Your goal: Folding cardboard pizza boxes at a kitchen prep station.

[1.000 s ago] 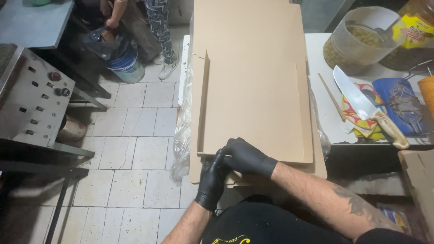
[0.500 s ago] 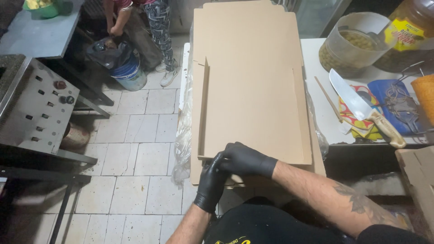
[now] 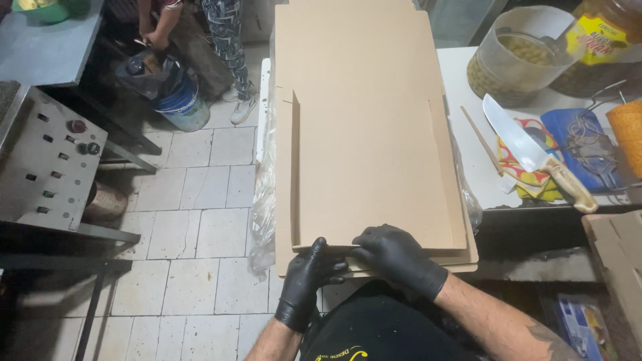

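Cardboard: flat tan box blank (image 3: 364, 140) lies on top of a stack of like sheets (image 3: 461, 257), straight ahead of the person; its left side flap stands raised along a crease, the rest lies flat
Left hand: black-gloved left hand (image 3: 306, 275) closed on the near left corner of the top sheet, fingers curled over the edge
Right hand: black-gloved right hand (image 3: 396, 256) pressed on the near edge just beside the left one, fingers bent and pinching the near flap
Progress: folding looks barely begun; one side wall is up, near flap is in hand; right side, far end and lid seem still flat
Packages: clear tub (image 3: 518, 57) of olives on the white counter (image 3: 468, 134) to the right; jar with yellow label (image 3: 602, 40) behind it; blue pouch (image 3: 578, 147) beside a big knife (image 3: 535, 157); clear plastic wrap (image 3: 262, 200) hangs left of the stack
Signs: none legible beyond the jar label
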